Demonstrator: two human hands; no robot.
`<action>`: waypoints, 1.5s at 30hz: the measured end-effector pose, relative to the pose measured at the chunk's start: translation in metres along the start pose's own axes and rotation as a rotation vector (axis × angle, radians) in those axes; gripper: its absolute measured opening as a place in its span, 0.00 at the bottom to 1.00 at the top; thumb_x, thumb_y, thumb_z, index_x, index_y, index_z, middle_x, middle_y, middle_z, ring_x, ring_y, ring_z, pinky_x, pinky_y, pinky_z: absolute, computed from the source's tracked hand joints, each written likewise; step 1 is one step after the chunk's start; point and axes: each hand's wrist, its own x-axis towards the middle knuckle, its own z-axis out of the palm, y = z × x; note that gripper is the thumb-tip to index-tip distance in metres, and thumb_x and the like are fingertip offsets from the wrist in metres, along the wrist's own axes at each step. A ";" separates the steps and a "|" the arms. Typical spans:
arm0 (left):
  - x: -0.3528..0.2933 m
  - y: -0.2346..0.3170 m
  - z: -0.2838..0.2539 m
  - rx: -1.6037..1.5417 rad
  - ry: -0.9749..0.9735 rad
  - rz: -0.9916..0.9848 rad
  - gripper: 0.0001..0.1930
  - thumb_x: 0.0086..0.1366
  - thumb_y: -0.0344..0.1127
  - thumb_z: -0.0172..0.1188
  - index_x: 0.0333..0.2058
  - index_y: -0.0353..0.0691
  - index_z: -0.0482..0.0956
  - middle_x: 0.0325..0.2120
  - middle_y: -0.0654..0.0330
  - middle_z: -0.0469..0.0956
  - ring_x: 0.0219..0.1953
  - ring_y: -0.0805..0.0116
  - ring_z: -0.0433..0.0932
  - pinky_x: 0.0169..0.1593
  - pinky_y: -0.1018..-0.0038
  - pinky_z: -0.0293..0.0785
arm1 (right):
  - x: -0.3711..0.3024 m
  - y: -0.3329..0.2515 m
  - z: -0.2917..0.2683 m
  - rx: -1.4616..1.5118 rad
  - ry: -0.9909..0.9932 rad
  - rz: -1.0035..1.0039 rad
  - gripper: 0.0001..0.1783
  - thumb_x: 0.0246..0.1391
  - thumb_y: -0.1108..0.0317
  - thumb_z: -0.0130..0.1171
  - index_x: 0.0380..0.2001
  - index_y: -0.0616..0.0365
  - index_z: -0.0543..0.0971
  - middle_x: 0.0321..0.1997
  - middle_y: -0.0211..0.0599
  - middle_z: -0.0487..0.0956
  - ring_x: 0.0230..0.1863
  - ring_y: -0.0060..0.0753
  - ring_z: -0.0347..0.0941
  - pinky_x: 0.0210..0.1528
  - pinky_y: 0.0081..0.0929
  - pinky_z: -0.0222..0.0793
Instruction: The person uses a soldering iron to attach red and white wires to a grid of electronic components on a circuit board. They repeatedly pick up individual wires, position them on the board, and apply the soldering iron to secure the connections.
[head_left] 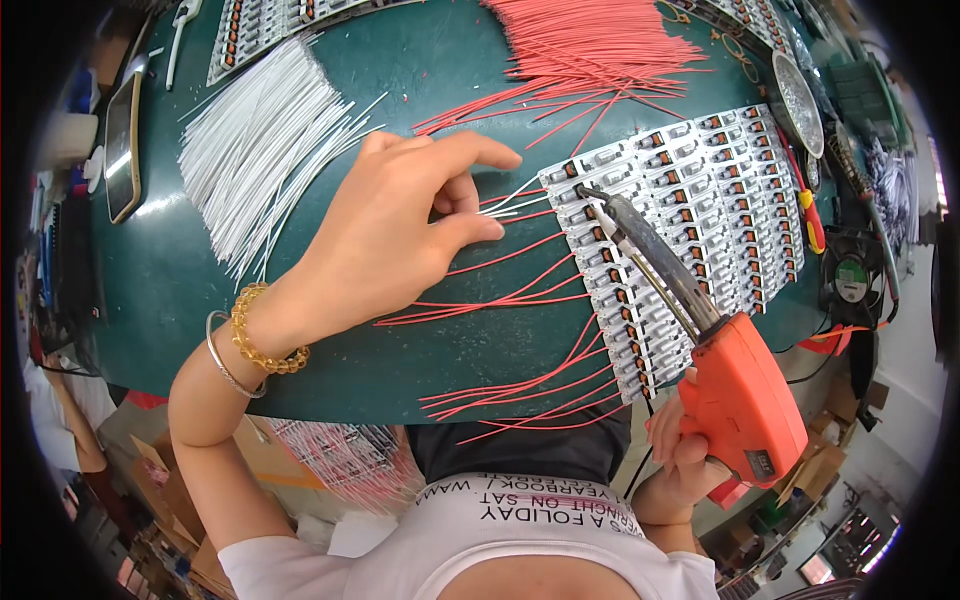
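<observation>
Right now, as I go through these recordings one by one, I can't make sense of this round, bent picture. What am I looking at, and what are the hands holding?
There is no machine here: a person works with bare hands. The single picture comes from a wide fisheye camera worn on the head, looking down, so straight edges bend near the rim.

The left hand, with bracelets on the wrist, pinches thin white wires against the edge of a panel of small circuit boards. The right hand grips an orange soldering gun, whose dark tip rests on that panel.

On the green table lie a bundle of white wires, a pile of red wires, red wires already fanning out from the panel, and a phone.
</observation>
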 end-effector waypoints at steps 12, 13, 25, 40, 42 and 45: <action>0.003 0.002 0.020 0.357 0.294 0.469 0.07 0.47 0.24 0.68 0.26 0.39 0.79 0.20 0.64 0.74 0.28 0.62 0.72 0.43 0.67 0.65 | -0.011 -0.002 -0.010 -0.013 -0.011 0.120 0.51 0.50 0.34 0.60 0.52 0.79 0.66 0.11 0.23 0.65 0.09 0.16 0.58 0.14 0.16 0.56; 0.003 0.002 0.023 0.316 0.269 0.432 0.07 0.48 0.24 0.68 0.26 0.40 0.79 0.20 0.64 0.74 0.28 0.62 0.71 0.43 0.67 0.65 | -0.011 -0.003 -0.011 0.000 -0.015 0.144 0.51 0.50 0.34 0.61 0.52 0.79 0.66 0.11 0.23 0.65 0.09 0.16 0.58 0.14 0.16 0.56; 0.001 0.001 0.039 0.204 0.218 0.285 0.07 0.52 0.26 0.67 0.24 0.40 0.76 0.20 0.65 0.73 0.27 0.65 0.69 0.43 0.69 0.60 | -0.027 0.016 -0.033 0.040 -0.046 0.234 0.40 0.39 0.45 0.76 0.48 0.59 0.70 0.21 0.21 0.69 0.19 0.15 0.63 0.22 0.18 0.55; 0.001 -0.003 0.041 0.218 0.225 0.313 0.06 0.53 0.28 0.67 0.25 0.41 0.76 0.22 0.64 0.75 0.29 0.65 0.70 0.43 0.68 0.61 | -0.008 0.007 -0.013 0.026 -0.044 -0.036 0.47 0.52 0.37 0.60 0.54 0.75 0.66 0.10 0.23 0.65 0.09 0.16 0.59 0.13 0.16 0.55; -0.001 -0.002 0.041 0.226 0.216 0.299 0.06 0.54 0.29 0.67 0.26 0.41 0.76 0.24 0.64 0.75 0.31 0.64 0.70 0.43 0.68 0.61 | -0.009 0.012 -0.013 0.065 -0.038 -0.095 0.45 0.55 0.40 0.59 0.55 0.75 0.65 0.11 0.24 0.65 0.09 0.16 0.58 0.14 0.16 0.55; -0.005 0.001 0.037 0.299 0.213 0.285 0.08 0.54 0.32 0.68 0.29 0.41 0.77 0.28 0.62 0.76 0.34 0.62 0.71 0.45 0.66 0.61 | -0.017 0.025 -0.020 0.138 -0.056 -0.149 0.42 0.58 0.45 0.58 0.57 0.75 0.62 0.12 0.26 0.65 0.10 0.16 0.58 0.14 0.16 0.55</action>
